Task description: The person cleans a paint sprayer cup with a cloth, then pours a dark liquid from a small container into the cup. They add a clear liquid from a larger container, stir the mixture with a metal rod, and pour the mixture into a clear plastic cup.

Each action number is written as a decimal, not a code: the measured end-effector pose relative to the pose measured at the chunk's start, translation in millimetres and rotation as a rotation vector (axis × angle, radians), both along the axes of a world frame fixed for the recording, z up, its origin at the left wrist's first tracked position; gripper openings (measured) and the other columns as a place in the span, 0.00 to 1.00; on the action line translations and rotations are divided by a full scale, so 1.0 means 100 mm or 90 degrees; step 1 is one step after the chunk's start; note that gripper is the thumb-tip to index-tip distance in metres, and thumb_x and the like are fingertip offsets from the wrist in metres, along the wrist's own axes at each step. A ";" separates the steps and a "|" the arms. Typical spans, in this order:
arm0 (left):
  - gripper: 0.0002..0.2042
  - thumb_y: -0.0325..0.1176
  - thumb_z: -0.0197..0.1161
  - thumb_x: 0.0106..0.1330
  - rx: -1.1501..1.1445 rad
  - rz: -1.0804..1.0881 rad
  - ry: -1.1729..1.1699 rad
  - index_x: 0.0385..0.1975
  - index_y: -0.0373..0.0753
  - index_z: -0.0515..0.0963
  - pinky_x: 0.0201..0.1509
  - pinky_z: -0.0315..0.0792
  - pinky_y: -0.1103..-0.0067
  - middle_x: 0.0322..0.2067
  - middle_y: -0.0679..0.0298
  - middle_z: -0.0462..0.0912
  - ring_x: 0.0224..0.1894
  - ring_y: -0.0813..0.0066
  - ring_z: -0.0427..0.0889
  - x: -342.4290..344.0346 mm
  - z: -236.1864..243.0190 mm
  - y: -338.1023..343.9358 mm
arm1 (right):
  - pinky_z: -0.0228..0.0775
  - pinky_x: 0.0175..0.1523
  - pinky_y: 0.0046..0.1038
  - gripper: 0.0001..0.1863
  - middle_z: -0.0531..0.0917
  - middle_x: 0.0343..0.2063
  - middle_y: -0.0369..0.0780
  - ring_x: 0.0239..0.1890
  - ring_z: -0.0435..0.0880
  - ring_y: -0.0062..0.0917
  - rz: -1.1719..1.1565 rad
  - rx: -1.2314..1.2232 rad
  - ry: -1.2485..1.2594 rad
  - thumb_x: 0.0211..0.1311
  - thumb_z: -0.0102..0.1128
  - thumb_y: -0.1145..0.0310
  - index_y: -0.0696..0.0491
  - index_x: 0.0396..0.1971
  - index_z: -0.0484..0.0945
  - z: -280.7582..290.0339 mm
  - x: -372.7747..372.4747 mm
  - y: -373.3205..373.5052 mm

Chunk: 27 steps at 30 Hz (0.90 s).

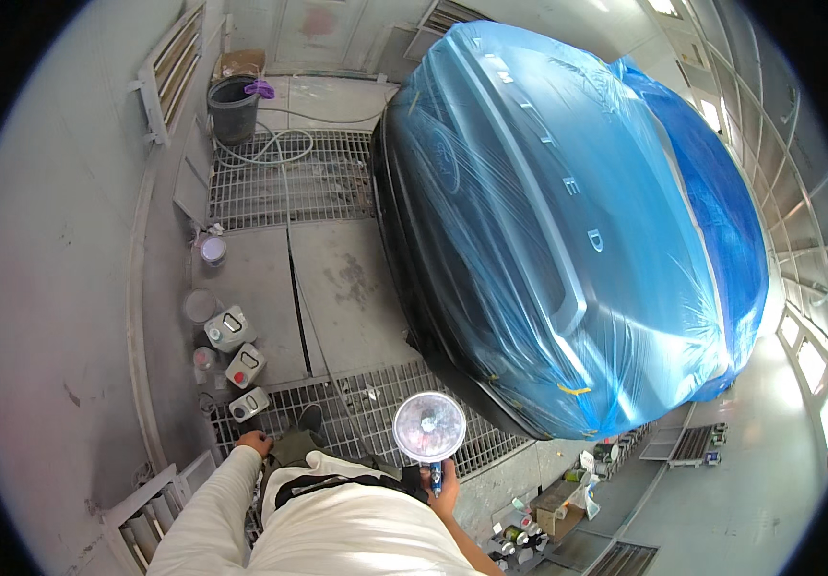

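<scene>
My right hand (444,492) is closed around the handle of a spray gun (436,470), its round translucent cup (429,426) facing up at waist height. The cup has a whitish lid or contents; I cannot tell which. At my left side hangs my left hand (256,442), close to a white jug, its fingers mostly out of sight under the hand. Ahead and to the right stands a vehicle (529,211), wrapped in blue see-through plastic film. Its dark lower bumper (433,326) shows bare along the side nearest me, a short distance from the cup.
White jugs (231,329) and tubs (212,251) line the left wall. A black bucket (234,108) with a purple cloth stands farther off, beside a looped hose (284,158). Floor grates (337,178) cross the floor. Bottles and a cardboard box (560,507) sit at lower right.
</scene>
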<state>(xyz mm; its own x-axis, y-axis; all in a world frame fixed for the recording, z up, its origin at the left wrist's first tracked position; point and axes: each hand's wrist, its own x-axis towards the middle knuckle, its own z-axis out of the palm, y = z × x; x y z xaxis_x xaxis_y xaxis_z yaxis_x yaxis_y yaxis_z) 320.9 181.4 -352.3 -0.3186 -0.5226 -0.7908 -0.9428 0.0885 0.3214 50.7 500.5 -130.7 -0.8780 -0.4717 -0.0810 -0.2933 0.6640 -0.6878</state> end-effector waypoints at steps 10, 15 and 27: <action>0.22 0.53 0.62 0.63 -0.002 0.039 0.020 0.47 0.42 0.87 0.59 0.77 0.61 0.48 0.51 0.87 0.50 0.50 0.85 0.14 0.04 0.03 | 0.76 0.42 0.39 0.27 0.85 0.33 0.51 0.36 0.87 0.46 0.021 -0.025 0.008 0.59 0.75 0.50 0.54 0.50 0.77 0.06 -0.31 -0.87; 0.24 0.55 0.60 0.64 -0.005 0.033 0.013 0.47 0.42 0.86 0.59 0.76 0.61 0.50 0.51 0.86 0.51 0.49 0.84 0.15 0.07 0.01 | 0.74 0.40 0.34 0.27 0.82 0.28 0.43 0.30 0.80 0.30 0.067 -0.060 0.052 0.63 0.71 0.50 0.57 0.49 0.77 0.24 -0.40 -1.27; 0.22 0.52 0.62 0.62 0.024 0.050 0.017 0.46 0.42 0.87 0.61 0.76 0.61 0.50 0.50 0.86 0.52 0.47 0.84 0.14 0.08 0.04 | 0.74 0.42 0.38 0.26 0.84 0.30 0.47 0.33 0.84 0.38 0.064 -0.096 0.043 0.64 0.70 0.48 0.57 0.45 0.78 0.50 -0.57 -2.03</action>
